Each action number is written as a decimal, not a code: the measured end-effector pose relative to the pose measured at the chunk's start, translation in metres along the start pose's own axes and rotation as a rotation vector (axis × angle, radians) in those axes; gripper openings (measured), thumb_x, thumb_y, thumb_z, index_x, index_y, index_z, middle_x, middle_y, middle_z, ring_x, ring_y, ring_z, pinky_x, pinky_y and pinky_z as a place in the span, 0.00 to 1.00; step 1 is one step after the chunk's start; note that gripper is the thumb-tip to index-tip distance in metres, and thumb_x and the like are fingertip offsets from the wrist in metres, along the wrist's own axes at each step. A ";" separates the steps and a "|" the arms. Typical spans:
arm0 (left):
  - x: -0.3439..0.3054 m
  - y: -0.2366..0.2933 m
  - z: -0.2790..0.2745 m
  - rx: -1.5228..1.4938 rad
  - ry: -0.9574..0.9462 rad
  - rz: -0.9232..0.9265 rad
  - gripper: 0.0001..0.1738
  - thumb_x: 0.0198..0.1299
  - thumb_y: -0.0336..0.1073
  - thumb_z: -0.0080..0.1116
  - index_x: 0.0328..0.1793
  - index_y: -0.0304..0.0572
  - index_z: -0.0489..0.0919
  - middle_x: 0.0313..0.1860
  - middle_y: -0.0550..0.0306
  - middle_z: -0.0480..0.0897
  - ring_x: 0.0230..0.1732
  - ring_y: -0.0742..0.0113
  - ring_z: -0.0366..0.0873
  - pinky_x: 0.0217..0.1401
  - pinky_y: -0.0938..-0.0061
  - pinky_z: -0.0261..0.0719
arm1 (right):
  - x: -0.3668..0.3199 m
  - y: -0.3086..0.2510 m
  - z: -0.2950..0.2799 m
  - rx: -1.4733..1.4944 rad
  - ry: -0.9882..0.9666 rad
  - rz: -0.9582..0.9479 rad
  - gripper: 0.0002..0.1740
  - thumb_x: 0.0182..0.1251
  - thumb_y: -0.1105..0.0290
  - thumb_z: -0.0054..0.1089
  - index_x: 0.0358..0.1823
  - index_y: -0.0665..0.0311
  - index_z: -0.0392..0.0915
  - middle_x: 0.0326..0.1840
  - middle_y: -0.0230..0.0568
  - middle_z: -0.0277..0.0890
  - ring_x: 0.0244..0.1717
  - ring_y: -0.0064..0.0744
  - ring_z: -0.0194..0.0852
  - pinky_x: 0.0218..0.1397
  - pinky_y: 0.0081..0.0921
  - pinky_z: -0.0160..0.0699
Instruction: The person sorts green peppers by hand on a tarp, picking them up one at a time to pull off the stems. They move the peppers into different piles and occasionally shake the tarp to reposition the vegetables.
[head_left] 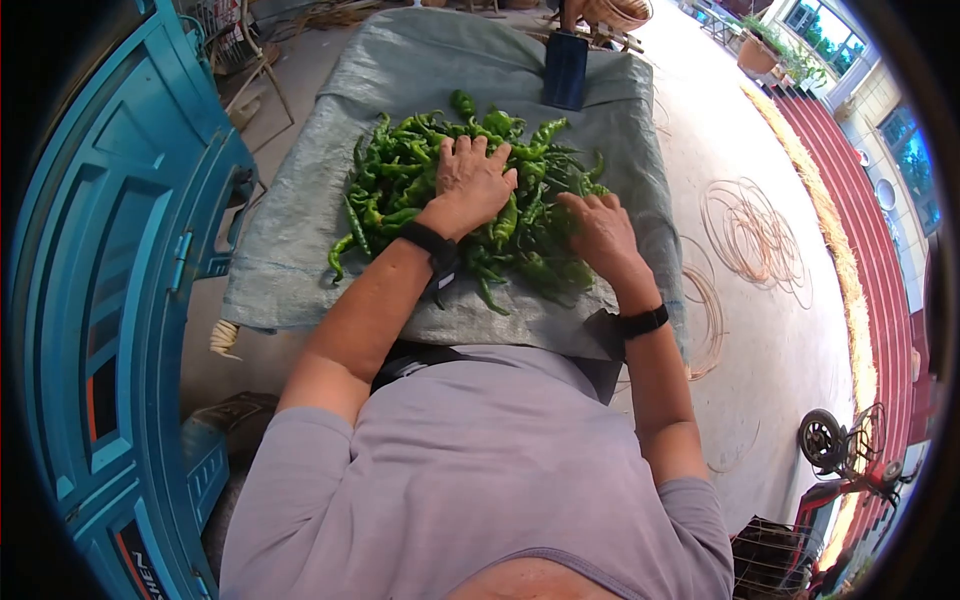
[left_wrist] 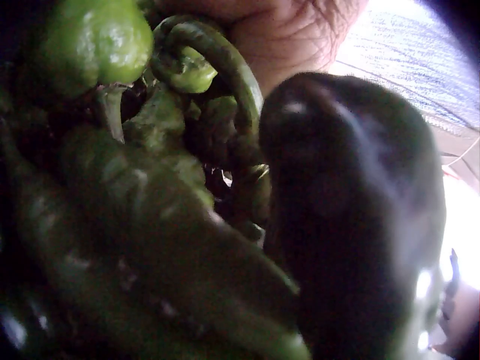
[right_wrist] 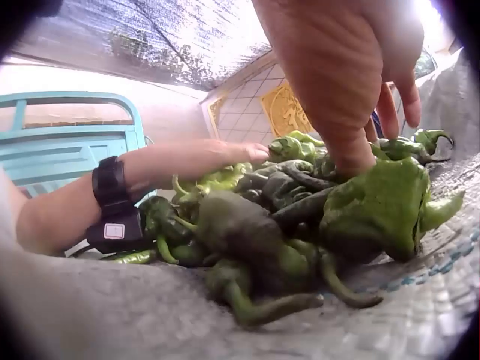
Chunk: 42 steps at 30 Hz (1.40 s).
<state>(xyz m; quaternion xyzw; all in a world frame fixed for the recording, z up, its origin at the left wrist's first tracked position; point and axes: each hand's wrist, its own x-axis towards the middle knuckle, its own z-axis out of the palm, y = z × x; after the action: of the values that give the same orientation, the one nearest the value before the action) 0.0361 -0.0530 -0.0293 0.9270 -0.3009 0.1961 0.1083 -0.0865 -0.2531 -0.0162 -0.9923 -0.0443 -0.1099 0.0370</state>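
Observation:
A heap of green peppers [head_left: 400, 185] lies on a grey woven sheet [head_left: 290, 230]. My left hand [head_left: 474, 183] rests on top of the heap with its fingers spread. My right hand [head_left: 603, 238] reaches down at the heap's right side. In the right wrist view its thumb and fingers point down among the peppers, beside a broad wrinkled pepper [right_wrist: 375, 210]; the thumb's tip is hidden behind that pepper. Close to the left wrist camera are a dark glossy pepper [left_wrist: 352, 210] and a long green one [left_wrist: 172, 225].
A dark blue flat piece [head_left: 566, 72] lies at the sheet's far edge. On the left stands a blue metal door [head_left: 110, 280]. Coils of thin cane [head_left: 755, 235] lie on the floor to the right, with a wheeled vehicle [head_left: 850, 460] farther off. Baskets [head_left: 618, 12] stand behind.

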 end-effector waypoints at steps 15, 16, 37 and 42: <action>0.000 0.000 -0.003 -0.024 -0.028 -0.001 0.27 0.70 0.53 0.50 0.69 0.51 0.76 0.66 0.45 0.75 0.67 0.50 0.68 0.74 0.50 0.54 | -0.021 0.022 -0.021 -0.063 0.420 0.156 0.24 0.57 0.79 0.63 0.55 0.48 0.80 0.61 0.39 0.76 0.61 0.45 0.73 0.60 0.38 0.77; 0.001 0.000 -0.002 -0.020 -0.024 -0.002 0.27 0.70 0.53 0.50 0.69 0.51 0.76 0.66 0.46 0.75 0.68 0.50 0.68 0.74 0.50 0.54 | -0.022 0.027 -0.018 -0.177 0.412 0.116 0.23 0.59 0.79 0.61 0.54 0.48 0.81 0.60 0.38 0.77 0.61 0.44 0.74 0.59 0.37 0.77; 0.000 0.000 0.002 0.007 0.014 -0.001 0.27 0.69 0.53 0.50 0.69 0.52 0.76 0.66 0.47 0.76 0.67 0.50 0.68 0.75 0.50 0.54 | -0.001 0.005 0.001 -0.008 -0.116 0.056 0.22 0.60 0.70 0.62 0.57 0.49 0.77 0.49 0.41 0.79 0.51 0.48 0.82 0.47 0.44 0.80; -0.001 0.000 -0.004 -0.022 -0.040 -0.008 0.27 0.69 0.53 0.50 0.70 0.51 0.75 0.66 0.46 0.75 0.68 0.50 0.67 0.74 0.51 0.53 | -0.013 -0.001 -0.022 -0.046 -0.019 0.118 0.22 0.60 0.67 0.62 0.57 0.47 0.77 0.49 0.40 0.78 0.49 0.47 0.83 0.47 0.42 0.80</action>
<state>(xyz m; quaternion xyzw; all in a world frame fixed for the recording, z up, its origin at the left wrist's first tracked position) 0.0344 -0.0511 -0.0263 0.9306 -0.3016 0.1737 0.1132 -0.1037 -0.2548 0.0029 -0.9947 0.0166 -0.0992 0.0200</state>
